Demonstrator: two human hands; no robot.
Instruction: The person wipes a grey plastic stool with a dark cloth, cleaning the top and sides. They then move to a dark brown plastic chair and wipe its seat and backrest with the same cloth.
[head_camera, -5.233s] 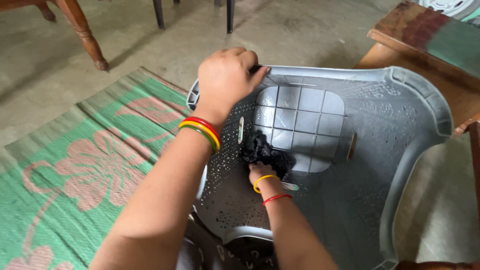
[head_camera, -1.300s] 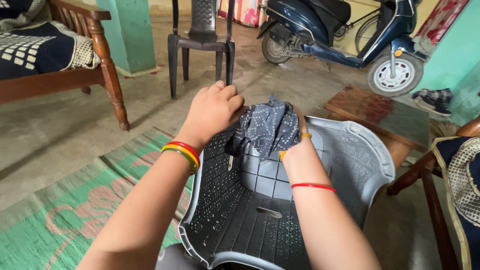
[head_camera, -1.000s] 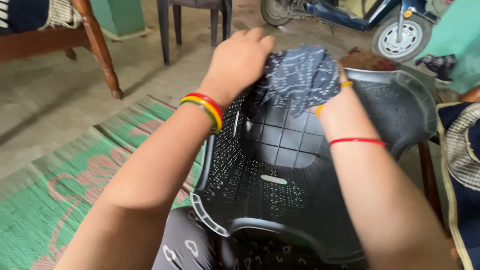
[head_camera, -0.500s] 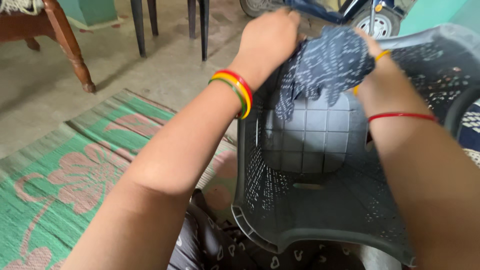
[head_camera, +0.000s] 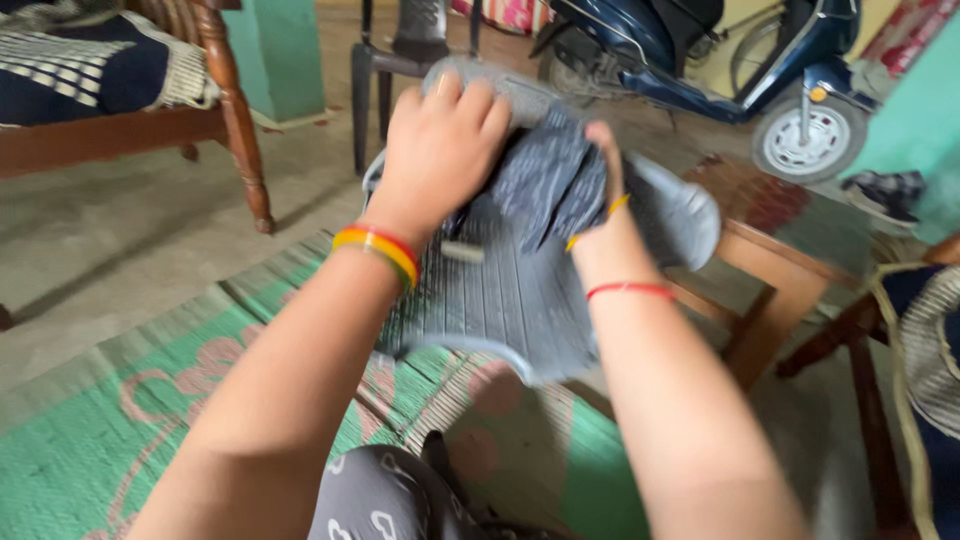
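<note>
Green mat (head_camera: 150, 400) underneath; left hand (head_camera: 440, 150) clenches chair (head_camera: 500, 300) rim, right hand (head_camera: 600, 215) bunches soft cloth (head_camera: 545, 185); chair light, stiff.

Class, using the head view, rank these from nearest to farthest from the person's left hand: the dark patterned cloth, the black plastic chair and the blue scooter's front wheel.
1. Dark patterned cloth: beside the left hand, just right of it.
2. Black plastic chair: behind the hand, on the bare floor.
3. Blue scooter's front wheel: far right, in the background.
</note>
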